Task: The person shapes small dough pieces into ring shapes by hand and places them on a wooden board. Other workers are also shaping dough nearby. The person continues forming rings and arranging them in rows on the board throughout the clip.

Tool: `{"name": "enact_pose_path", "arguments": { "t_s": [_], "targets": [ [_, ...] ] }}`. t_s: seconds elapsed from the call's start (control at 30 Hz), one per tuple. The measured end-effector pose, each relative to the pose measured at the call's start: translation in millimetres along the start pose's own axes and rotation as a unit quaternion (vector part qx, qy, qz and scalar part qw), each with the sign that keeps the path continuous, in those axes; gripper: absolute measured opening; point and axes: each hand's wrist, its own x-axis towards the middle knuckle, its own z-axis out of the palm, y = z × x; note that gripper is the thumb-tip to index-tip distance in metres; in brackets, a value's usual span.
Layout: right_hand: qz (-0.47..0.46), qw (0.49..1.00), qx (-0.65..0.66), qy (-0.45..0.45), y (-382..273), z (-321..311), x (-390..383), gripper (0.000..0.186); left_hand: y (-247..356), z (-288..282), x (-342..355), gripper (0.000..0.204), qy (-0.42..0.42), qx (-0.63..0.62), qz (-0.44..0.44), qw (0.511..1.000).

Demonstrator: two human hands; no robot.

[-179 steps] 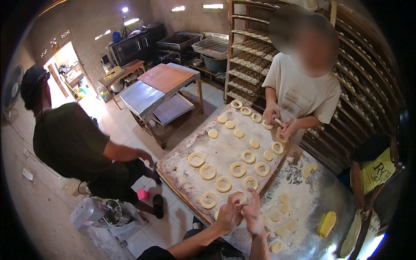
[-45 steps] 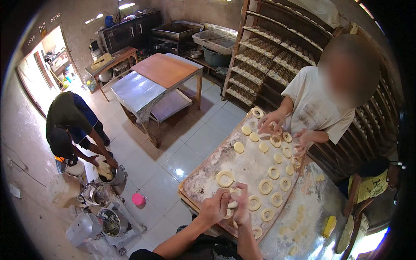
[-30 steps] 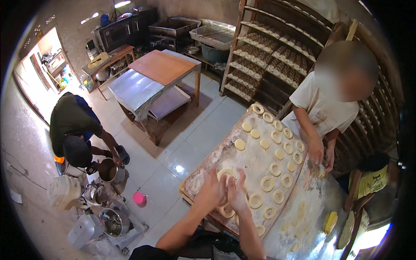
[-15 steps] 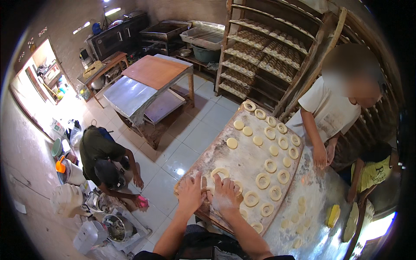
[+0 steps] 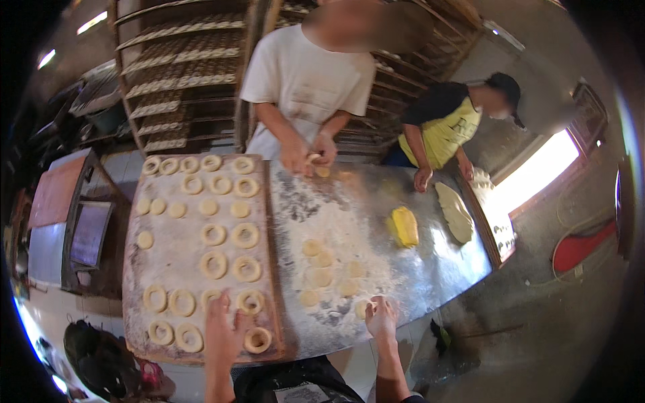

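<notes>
My left hand [image 5: 225, 329] is over the near right part of a floured wooden board [image 5: 168, 269], its fingers stretched out and partly covering a dough ring [image 5: 211, 297]. Whether it touches that ring I cannot tell. On the floured metal table [image 5: 322, 221], my right hand [image 5: 381, 319] closes its fingers at the edge of a pale round dough disc [image 5: 362, 309]. Several flat dough discs [image 5: 319, 275] lie in the flour beyond it. Dough rings [image 5: 213, 264] stand in rows on the board, with a row of small dough rounds [image 5: 177, 210] among them.
Across the table a person in a white shirt [image 5: 306, 87] handles a piece of dough. Another, in a yellow and black shirt [image 5: 440, 127], stands farther right by a long dough slab [image 5: 455, 212]. A yellow bundle [image 5: 404, 227] lies between. Racks of trays [image 5: 181, 74] rise behind.
My view has swung right. My hands, both at a ring on the board before, are now apart: the left stays over the board, the right is at a dough disc on the table.
</notes>
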Motion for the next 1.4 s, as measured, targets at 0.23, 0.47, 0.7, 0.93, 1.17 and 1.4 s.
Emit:
{"name": "enact_pose_path", "arguments": {
  "t_s": [0.23, 0.47, 0.7, 0.93, 1.17, 1.4],
  "targets": [
    [-0.14, 0.96, 0.052, -0.236, 37.4, -1.8, 42.6, 0.036, 90.0, 160.8, -0.3, 0.035, -0.311, -0.071, -0.003, 0.948],
    [-0.119, 0.849, 0.44, -0.269, 27.0, -32.3, 42.1, 0.025, 90.3, 221.6, -7.3, 0.034, -0.34, -0.134, -0.081, 0.927],
    [-0.113, 0.789, 0.477, -0.37, 12.3, -45.1, 60.0, 0.043, 92.0, 212.5, -2.0, 0.029, -0.274, -0.415, -0.16, 0.853],
    [-0.128, 0.758, 0.486, -0.416, -17.1, -53.7, 54.7, 0.049, 103.0, 168.9, -14.3, 0.033, -0.289, -0.411, -0.198, 0.842],
    [-0.192, 0.776, 0.437, -0.412, -66.9, -45.2, 37.3, 0.054, 108.5, 105.2, -25.0, 0.027, -0.205, -0.232, -0.185, 0.933],
    [-0.347, 0.846, 0.362, -0.182, -157.1, 11.6, 3.9, 0.06, 73.6, 66.4, -23.1, 0.041, 0.046, -0.079, 0.023, 0.996]
  ]
}}
